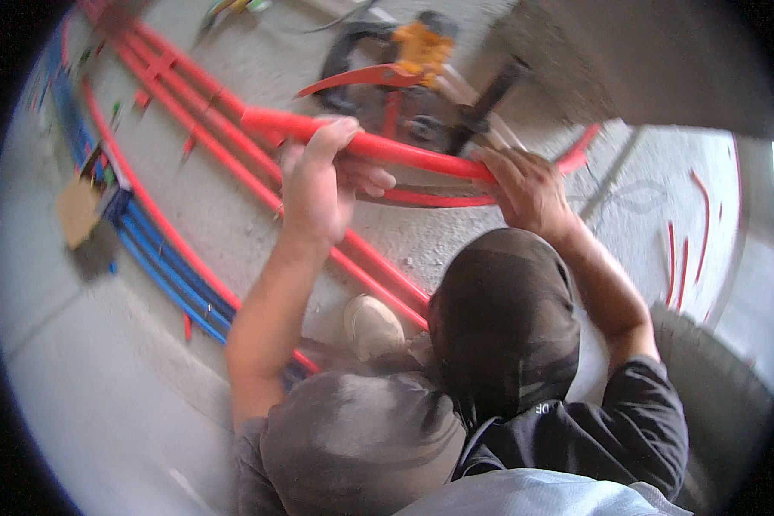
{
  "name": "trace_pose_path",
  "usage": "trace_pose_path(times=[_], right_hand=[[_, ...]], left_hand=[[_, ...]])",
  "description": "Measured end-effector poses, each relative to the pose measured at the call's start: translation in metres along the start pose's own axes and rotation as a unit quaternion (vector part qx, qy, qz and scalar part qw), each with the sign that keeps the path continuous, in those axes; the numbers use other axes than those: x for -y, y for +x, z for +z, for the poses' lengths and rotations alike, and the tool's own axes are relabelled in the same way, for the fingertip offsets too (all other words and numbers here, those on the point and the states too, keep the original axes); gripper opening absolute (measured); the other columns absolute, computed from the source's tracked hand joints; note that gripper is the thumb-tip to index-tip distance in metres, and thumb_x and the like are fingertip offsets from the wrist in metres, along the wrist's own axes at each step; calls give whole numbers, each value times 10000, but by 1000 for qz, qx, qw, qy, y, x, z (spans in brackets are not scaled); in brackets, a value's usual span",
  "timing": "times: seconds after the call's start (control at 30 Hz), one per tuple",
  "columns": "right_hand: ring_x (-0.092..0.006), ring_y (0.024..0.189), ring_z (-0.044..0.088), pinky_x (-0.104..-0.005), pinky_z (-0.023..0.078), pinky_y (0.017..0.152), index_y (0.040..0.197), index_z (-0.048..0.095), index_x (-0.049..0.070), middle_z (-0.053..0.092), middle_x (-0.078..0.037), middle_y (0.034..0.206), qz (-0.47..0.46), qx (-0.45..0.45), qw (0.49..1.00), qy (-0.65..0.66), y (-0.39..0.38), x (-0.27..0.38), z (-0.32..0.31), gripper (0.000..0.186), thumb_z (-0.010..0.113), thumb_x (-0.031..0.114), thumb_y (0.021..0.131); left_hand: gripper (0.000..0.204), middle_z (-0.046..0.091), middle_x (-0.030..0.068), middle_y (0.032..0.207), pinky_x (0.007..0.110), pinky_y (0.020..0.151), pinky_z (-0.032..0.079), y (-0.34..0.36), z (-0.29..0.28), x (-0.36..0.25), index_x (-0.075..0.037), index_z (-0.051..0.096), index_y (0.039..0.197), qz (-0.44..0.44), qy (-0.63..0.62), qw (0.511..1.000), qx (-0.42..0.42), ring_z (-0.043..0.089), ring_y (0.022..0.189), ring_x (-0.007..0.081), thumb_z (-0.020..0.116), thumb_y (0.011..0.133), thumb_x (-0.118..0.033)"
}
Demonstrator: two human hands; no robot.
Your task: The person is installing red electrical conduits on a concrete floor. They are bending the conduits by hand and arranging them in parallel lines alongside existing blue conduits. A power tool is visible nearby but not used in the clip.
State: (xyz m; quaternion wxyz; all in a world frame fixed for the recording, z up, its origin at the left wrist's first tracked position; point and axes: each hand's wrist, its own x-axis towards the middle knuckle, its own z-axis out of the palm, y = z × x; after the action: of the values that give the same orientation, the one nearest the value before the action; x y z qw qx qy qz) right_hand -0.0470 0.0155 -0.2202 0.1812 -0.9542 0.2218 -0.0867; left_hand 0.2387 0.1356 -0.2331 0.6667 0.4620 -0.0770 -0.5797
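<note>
A length of red plastic pipe (pixel 421 156) lies across both of my hands above the concrete floor. My left hand (pixel 322 182) is around it left of the middle, thumb over the top and fingers curled loosely beneath; motion blurs them a little. At the pipe's right end my right hand (pixel 525 185) grips it with the knuckles up, hiding that end. Just below the held length, a curved red pipe (pixel 430 199) bends right and passes behind my right hand.
Long red pipes (pixel 232 163) run diagonally across the floor, with blue pipes (pixel 168 254) at the left. Beyond my hands stands a black and orange tool (pixel 421 52). Short red pieces (pixel 684 267) lie at right. My bent knees (pixel 503 318) are close below.
</note>
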Motion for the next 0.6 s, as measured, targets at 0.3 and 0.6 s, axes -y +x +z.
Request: trace_pose_path(times=[0.3,0.6], right_hand=[[-215,777,674,-386,506,682,1197,688,95,692,-43,880,-76,-101,976,-176,-91,-22,-82,280,738,153,927],[-182,723,637,-374,459,664,1045,684,135,641,-19,794,-37,-41,987,-148,-108,16,-96,397,772,494,899]], left_hand=[[467,660,95,831,393,715,536,-62,44,-21,-14,700,1005,612,645,458,23,664,760,245,810,935,-463],[456,550,87,738,448,597,458,-90,62,8,-67,613,874,423,739,473,228,618,670,319,792,873,-487]])
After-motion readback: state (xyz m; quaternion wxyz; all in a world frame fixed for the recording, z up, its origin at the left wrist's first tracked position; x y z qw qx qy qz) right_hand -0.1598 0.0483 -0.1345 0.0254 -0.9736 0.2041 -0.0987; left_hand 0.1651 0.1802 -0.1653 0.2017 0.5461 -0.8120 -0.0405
